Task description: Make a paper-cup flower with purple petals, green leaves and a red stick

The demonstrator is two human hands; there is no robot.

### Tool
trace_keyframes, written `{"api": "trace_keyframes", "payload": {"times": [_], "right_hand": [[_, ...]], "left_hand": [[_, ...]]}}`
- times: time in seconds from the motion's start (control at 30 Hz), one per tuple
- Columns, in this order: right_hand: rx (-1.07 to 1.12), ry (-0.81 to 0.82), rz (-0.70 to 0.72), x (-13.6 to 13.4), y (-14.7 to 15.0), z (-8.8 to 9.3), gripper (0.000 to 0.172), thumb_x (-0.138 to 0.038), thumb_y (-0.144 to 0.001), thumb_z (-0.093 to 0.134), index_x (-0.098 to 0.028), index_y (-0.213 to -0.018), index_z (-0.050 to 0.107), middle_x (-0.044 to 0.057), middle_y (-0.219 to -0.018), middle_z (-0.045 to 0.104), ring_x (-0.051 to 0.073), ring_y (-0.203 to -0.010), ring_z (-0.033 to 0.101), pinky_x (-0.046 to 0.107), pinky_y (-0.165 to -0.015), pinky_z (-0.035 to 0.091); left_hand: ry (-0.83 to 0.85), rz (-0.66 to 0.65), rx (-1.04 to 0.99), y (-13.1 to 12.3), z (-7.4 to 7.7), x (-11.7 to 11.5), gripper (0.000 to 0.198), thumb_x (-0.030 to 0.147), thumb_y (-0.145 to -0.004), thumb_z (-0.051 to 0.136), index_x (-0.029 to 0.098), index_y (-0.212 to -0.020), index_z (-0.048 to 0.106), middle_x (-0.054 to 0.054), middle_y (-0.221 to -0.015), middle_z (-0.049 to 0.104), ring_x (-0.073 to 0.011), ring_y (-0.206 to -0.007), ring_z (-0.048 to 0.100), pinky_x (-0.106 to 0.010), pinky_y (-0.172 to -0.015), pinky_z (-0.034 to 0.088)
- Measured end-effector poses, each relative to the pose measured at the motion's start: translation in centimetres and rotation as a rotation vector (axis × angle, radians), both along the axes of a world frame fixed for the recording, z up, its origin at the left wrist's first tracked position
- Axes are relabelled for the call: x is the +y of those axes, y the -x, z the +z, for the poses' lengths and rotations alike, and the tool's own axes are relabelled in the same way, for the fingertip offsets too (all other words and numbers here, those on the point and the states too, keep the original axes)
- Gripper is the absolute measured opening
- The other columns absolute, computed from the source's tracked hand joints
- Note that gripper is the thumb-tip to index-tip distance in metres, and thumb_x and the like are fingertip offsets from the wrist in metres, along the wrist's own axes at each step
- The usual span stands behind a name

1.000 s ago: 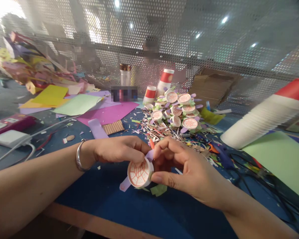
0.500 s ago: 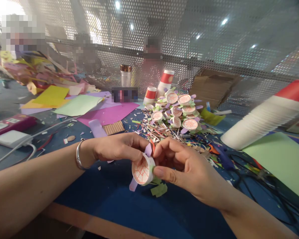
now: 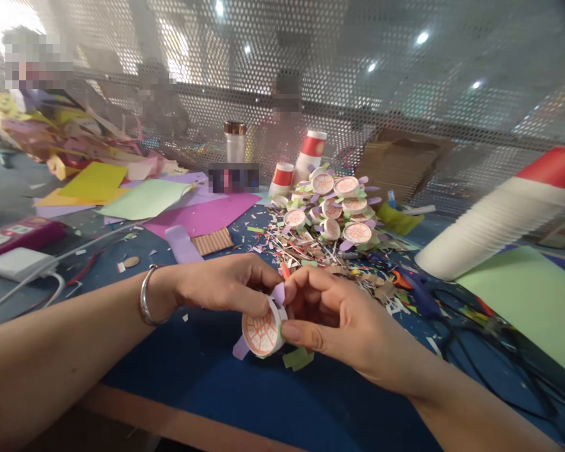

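Note:
My left hand [image 3: 230, 292] is closed on the rim of a cut-off paper cup bottom [image 3: 260, 334], its thumb along the top edge. Orange shell-like lines cover the disc, and a purple paper tab [image 3: 240, 347] sticks out at its lower left. My right hand [image 3: 341, 320] pinches the cup bottom's right side, thumb against the wall. Another purple tab [image 3: 277, 293] stands up between the hands, beside a small orange tip [image 3: 286, 271]. Its fingertips behind are partly hidden. Green paper pieces [image 3: 298, 358] lie just below, on the blue tabletop [image 3: 207, 383].
Behind my hands rises a heap of similar cup bottoms [image 3: 330, 207] on paper scraps [image 3: 306, 248]. A long stack of paper cups [image 3: 489, 220] leans at right, near black cables [image 3: 471, 351]. Coloured sheets [image 3: 202, 213] and a power strip [image 3: 26, 235] lie left. Mesh partition [image 3: 339, 75] stands behind.
Both hands have shifted slightly left with the cup bottom, which is turned and tilted a little. My right fingertips are now closer to the upper purple tab.

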State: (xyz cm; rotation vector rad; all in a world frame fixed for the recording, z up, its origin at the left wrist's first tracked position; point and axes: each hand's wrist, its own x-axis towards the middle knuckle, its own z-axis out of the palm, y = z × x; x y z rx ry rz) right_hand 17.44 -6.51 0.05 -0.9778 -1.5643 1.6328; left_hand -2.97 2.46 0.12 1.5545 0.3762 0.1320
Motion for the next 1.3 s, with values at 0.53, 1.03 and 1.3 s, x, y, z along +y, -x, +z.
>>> {"api": "trace_keyframes", "payload": {"times": [0.53, 1.03, 1.3], "right_hand": [[-0.016, 0.053, -0.015, 0.09, 0.22, 0.00, 0.035, -0.037, -0.082, 0.080, -0.019, -0.099, 0.056, -0.002, -0.086, 0.061, 0.010, -0.075, 0.054, 0.022, -0.063, 0.043], [-0.005, -0.051, -0.082, 0.16, -0.18, -0.13, 0.022, -0.038, -0.092, 0.070, -0.020, -0.099, 0.059, -0.001, -0.085, 0.060, 0.011, -0.075, 0.055, 0.024, -0.063, 0.043], [0.029, -0.052, -0.169, 0.25, -0.16, -0.15, 0.023, -0.040, -0.092, 0.069, -0.020, -0.101, 0.060, 0.000, -0.084, 0.060, 0.012, -0.075, 0.056, 0.025, -0.064, 0.045]], "left_hand": [[0.011, -0.064, 0.005, -0.04, -0.29, 0.50, 0.015, 0.014, -0.069, 0.060, 0.014, -0.078, 0.071, 0.000, -0.066, 0.071, -0.0111, -0.055, 0.059, -0.018, -0.051, 0.047], [0.045, 0.010, -0.025, 0.37, -0.36, 0.79, 0.015, 0.021, -0.072, 0.072, 0.014, -0.084, 0.068, 0.003, -0.067, 0.063, -0.0093, -0.059, 0.053, -0.018, -0.058, 0.045], [0.133, 0.032, -0.111, 0.34, -0.23, 0.95, 0.018, 0.018, -0.072, 0.077, 0.013, -0.086, 0.067, 0.001, -0.075, 0.067, -0.0099, -0.067, 0.057, -0.019, -0.064, 0.047]]}}
